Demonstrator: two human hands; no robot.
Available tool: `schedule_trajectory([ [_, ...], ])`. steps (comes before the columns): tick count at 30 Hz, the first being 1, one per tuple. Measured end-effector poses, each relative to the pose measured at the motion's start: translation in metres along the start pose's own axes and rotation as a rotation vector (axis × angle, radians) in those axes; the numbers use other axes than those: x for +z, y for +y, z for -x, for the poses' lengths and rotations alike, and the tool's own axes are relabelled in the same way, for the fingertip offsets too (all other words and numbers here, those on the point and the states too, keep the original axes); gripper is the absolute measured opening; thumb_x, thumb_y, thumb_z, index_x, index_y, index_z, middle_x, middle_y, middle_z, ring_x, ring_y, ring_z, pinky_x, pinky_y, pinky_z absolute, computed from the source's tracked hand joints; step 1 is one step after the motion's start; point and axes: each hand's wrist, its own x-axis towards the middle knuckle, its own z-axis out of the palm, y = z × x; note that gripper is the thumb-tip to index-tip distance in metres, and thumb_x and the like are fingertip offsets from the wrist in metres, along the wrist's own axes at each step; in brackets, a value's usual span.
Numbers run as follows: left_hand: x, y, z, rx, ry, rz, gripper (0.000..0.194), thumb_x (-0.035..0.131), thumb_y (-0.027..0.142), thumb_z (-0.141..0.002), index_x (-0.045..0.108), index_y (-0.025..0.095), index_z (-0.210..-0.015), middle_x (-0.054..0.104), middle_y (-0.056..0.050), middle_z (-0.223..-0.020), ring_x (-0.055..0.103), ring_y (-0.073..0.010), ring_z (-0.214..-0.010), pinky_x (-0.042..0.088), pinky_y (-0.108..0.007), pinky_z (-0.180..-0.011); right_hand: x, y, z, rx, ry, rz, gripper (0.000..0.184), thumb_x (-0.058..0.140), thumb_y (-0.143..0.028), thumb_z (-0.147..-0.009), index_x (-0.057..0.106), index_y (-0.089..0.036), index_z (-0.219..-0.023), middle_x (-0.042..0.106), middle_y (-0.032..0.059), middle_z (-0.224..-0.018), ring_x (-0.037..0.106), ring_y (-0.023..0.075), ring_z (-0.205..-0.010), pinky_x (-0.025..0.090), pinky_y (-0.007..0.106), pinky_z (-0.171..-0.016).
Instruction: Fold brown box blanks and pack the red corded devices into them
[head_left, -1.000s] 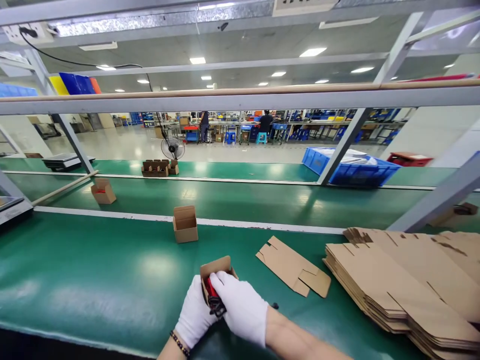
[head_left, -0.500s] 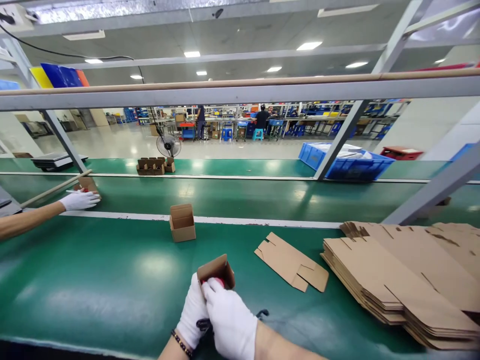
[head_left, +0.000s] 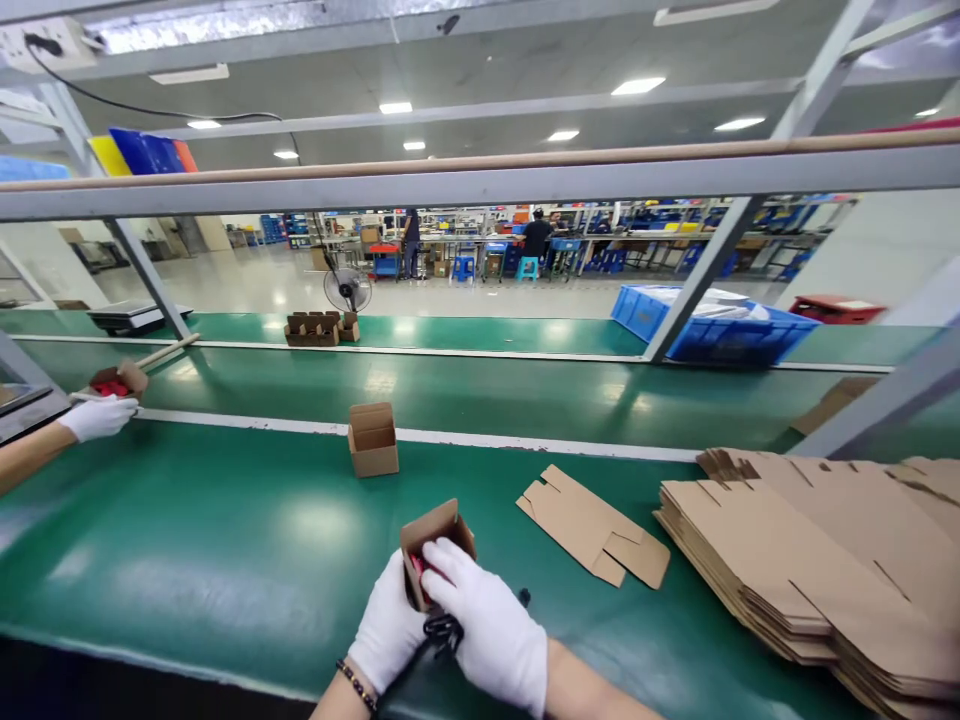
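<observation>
In white gloves, both of my hands are at a small open cardboard box (head_left: pixel 438 532) low in the middle of the view. My left hand (head_left: pixel 390 625) is wrapped round its near left side. The fingers of my right hand (head_left: pixel 487 620) are bent into the opening, against a red item (head_left: pixel 418 568) that is mostly hidden. Between my palms hangs a bunched black cable (head_left: pixel 444 630), with an end showing right of my right hand. A second open cardboard box (head_left: pixel 373 442) stands upright farther back on the green surface. Right of my hands lies a flat, unfolded box blank (head_left: pixel 596 527).
Stacked box blanks (head_left: pixel 810 570) lie at the right. A co-worker's gloved hand (head_left: pixel 103 417) holds a box with red contents at the far left. Behind are a blue crate (head_left: pixel 739 338), grouped small boxes (head_left: pixel 312 330), a fan (head_left: pixel 347 290) and slanted metal posts.
My right fingers have shifted over the box opening, and more black cable shows between my hands. The co-worker's hand and box have moved left. The whole view has shifted slightly.
</observation>
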Motion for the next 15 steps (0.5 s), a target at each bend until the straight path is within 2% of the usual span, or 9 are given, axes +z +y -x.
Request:
schedule_trajectory([
  [2,0.002,-0.002,0.002,0.034,-0.02,-0.043,0.052,0.087,0.022,-0.058,0.066,0.02,-0.105,0.075,-0.009,-0.103,0.069,-0.029,-0.094,0.053,-0.037,-0.09,0.002,0.008,0.002,0.141,0.0,0.005,0.069,0.058,-0.009,-0.069,0.06,-0.016,-0.138,0.045,0.0161,-0.154,0.048,0.0349,-0.137,0.046,0.046,-0.11],
  [4,0.004,-0.005,0.008,0.036,0.017,-0.046,0.053,0.087,0.024,-0.059,0.066,0.021,-0.108,0.074,-0.01,-0.109,0.068,-0.031,-0.101,0.052,-0.039,-0.094,0.001,0.015,0.004,0.229,-0.007,-0.052,0.065,0.058,-0.009,-0.071,0.063,-0.018,-0.134,0.051,0.0153,-0.15,0.056,0.036,-0.13,0.047,0.05,-0.108],
  [6,0.007,-0.008,0.018,-0.003,0.114,0.002,0.067,0.089,0.028,-0.059,0.06,0.021,-0.119,0.07,-0.012,-0.118,0.065,-0.033,-0.11,0.049,-0.041,-0.101,-0.003,0.021,0.007,0.248,0.053,-0.228,0.053,0.057,-0.015,-0.076,0.069,-0.02,-0.127,0.061,0.0137,-0.14,0.062,0.0347,-0.123,0.049,0.05,-0.107],
  [8,0.012,-0.011,0.032,-0.003,0.257,0.099,0.089,0.091,0.031,-0.056,0.048,0.023,-0.133,0.065,-0.013,-0.127,0.062,-0.0334,-0.117,0.046,-0.042,-0.106,-0.007,0.03,0.013,0.252,0.127,-0.486,0.041,0.052,-0.025,-0.084,0.073,-0.021,-0.12,0.07,0.0127,-0.127,0.069,0.0324,-0.11,0.056,0.047,-0.096],
  [11,0.02,-0.011,0.052,0.115,0.41,0.185,0.098,0.093,0.032,-0.054,0.04,0.025,-0.136,0.062,-0.016,-0.129,0.061,-0.0332,-0.117,0.044,-0.043,-0.109,-0.007,0.042,0.026,0.249,0.238,-0.736,0.034,0.052,-0.04,-0.09,0.078,-0.021,-0.101,0.076,0.0126,-0.11,0.072,0.032,-0.094,0.06,0.047,-0.088],
  [13,0.022,-0.01,0.058,0.183,0.424,0.179,0.092,0.095,0.031,-0.053,0.047,0.023,-0.131,0.059,-0.02,-0.133,0.06,-0.0355,-0.121,0.042,-0.044,-0.112,-0.002,0.047,0.036,0.249,0.323,-0.78,0.035,0.056,-0.049,-0.088,0.079,-0.023,-0.084,0.076,0.0128,-0.104,0.071,0.0345,-0.096,0.058,0.048,-0.091],
  [15,0.019,-0.007,0.057,0.233,0.374,0.157,0.09,0.096,0.031,-0.052,0.052,0.021,-0.13,0.055,-0.022,-0.139,0.054,-0.0403,-0.131,0.038,-0.047,-0.117,0.004,0.049,0.043,0.289,0.345,-0.794,0.04,0.058,-0.056,-0.087,0.076,-0.023,-0.073,0.077,0.0132,-0.092,0.072,0.0365,-0.091,0.06,0.05,-0.084],
])
